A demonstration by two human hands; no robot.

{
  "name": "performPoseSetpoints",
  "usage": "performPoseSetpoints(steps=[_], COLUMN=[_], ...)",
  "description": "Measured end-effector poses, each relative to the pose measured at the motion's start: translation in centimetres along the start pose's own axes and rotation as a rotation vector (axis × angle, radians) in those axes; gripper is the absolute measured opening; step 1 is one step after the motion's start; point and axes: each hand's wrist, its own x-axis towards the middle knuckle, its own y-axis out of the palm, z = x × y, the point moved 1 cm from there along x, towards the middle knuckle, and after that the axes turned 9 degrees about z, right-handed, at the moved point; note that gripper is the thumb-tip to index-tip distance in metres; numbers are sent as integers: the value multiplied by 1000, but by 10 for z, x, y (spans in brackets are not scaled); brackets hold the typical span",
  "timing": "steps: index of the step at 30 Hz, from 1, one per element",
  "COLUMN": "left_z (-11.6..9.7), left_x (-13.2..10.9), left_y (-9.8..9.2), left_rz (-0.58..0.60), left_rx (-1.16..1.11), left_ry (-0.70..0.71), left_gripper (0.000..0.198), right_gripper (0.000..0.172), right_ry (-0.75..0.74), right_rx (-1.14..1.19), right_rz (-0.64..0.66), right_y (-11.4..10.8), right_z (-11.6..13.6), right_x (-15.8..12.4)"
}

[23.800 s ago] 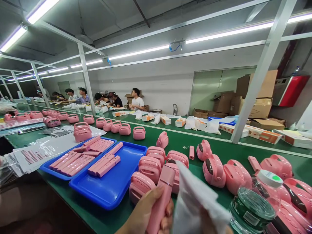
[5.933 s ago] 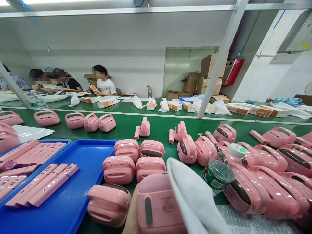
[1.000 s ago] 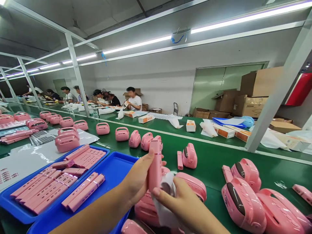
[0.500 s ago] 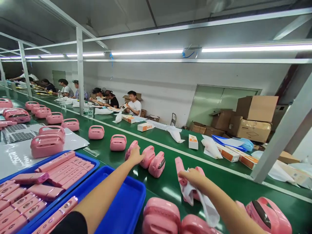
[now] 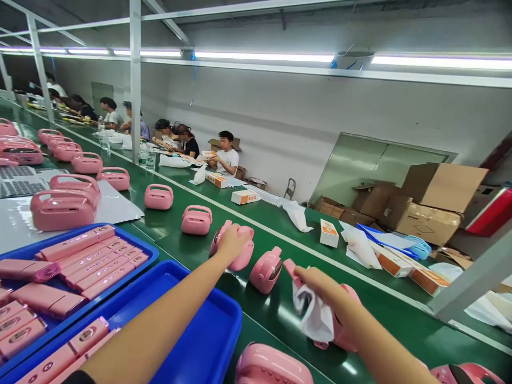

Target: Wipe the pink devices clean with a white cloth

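Note:
My left hand (image 5: 232, 242) is closed over a pink handled speaker (image 5: 245, 253), its fingertips hidden behind the hand. Just left of it, partly covered, is another pink speaker (image 5: 216, 239). To the right, a pink speaker with a dark oval end (image 5: 266, 271) stands apart. My right hand (image 5: 318, 282) grips a white cloth (image 5: 316, 317) and a slim pink piece (image 5: 290, 268) that pokes out past the fingers. Behind that hand and forearm is a further pink speaker (image 5: 346, 325), partly hidden; I cannot tell whether it is held.
A blue tray (image 5: 236, 325) lies below my left forearm, beside another blue tray (image 5: 154, 250) of pink stick-shaped pieces. More pink speakers line the green belt (image 5: 176, 266) leftward. A metal post (image 5: 466, 282) rises at right. Across the belt are white-orange boxes (image 5: 245, 197) and seated people.
My left hand has moved right, from one pink speaker to the neighbouring one. A gap has opened between that one and the dark-ended speaker. My right hand still holds the cloth. The view has shifted.

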Motion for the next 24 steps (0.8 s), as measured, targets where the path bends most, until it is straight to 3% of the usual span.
performPoseSetpoints(steps=[3,5,7,10,13,16,21,24], left_z=[-27,-44,-58,-71,-75,-75,-84,-96], left_x=[-10,-21,-34,-55,-76,-95,-123,-136], left_y=[-43,-71,-94,-115,-123,-126,-123,-122], left_rz=[-115,-179,-232,-274,-241,-148,8,16], left_rx=[-150,-245,-325,-424,-508,-628,-821,-838], left_ry=[77,129,163,178,159,125,64,74], left_gripper=[22,24,25,23,22,23,25,25], right_gripper=[39,39,31,26,21,16,21,23], right_ry=[-15,-49,-92,-205,-253,-259,-295,-344], right_rx=[-79,-176,-288,-442,-530,-569,-563,-458], right_rz=[-66,-107,-129,-137,-77,-29,42,-22], right_y=[-33,-39,-27,17,54,62,33,-1], right_z=[19,46,78,123,148,152,141,134], right_x=[-19,-36,-49,-51,-38,-26,-36,-57])
